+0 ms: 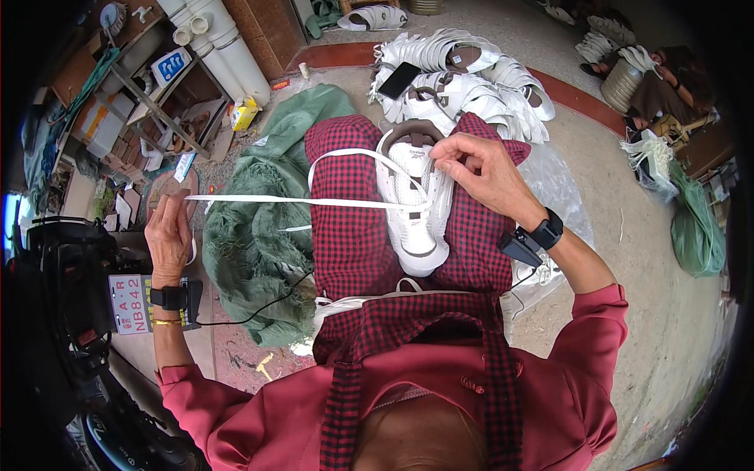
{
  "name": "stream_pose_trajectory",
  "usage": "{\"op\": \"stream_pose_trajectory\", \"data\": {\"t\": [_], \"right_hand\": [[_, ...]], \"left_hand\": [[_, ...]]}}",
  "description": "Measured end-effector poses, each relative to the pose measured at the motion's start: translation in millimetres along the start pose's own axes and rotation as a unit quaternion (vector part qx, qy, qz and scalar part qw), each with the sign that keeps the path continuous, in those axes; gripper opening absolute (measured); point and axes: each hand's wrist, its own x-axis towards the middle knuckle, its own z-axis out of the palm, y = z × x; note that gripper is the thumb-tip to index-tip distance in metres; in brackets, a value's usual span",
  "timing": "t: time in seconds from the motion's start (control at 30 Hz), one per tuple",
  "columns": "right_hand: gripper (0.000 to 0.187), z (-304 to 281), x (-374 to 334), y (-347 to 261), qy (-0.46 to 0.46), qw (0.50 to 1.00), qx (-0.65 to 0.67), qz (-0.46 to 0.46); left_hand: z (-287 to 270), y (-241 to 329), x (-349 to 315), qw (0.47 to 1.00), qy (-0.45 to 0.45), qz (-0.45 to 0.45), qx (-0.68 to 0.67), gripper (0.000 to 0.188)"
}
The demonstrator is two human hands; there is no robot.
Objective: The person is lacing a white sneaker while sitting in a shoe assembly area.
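A white shoe upper [417,229] with a brown collar lining lies lengthwise between my thighs, on a red-and-black checked apron [349,247]. From its eyelets a white shoelace [298,202] runs taut to the left. Its far end is pinched in the fingers of my left hand [166,235], held out well away from the upper. Another stretch of lace loops loosely over the apron. My right hand [491,174] is closed at the right eyelet edge, thumb and forefinger together on the upper. Whether a bit of lace is also between those fingers is hidden.
Stacked white shoe uppers [503,90] lie beyond my knees, a black phone [400,80] on them. Green sacking [251,228] bunches at my left. A parked motorbike [63,314] stands far left. Another person [667,86] sits at the upper right near a green bag [696,224].
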Motion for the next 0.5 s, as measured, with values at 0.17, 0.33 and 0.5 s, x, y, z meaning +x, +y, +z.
{"op": "stream_pose_trajectory", "data": {"t": [0.17,0.33,0.5], "right_hand": [[0.014,17,-1,-1,-0.007,0.995,-0.014,-0.098],[0.012,28,-2,-4,-0.003,0.995,-0.047,-0.09],[0.012,40,-2,-20,-0.015,0.997,-0.008,-0.079]], "left_hand": [[18,28,0,0.995,-0.087,-0.05,0.015,0.037],[51,184,28,0.927,-0.082,0.0,-0.367,0.028],[103,219,30,0.913,-0.034,0.089,-0.397,0.027]]}}
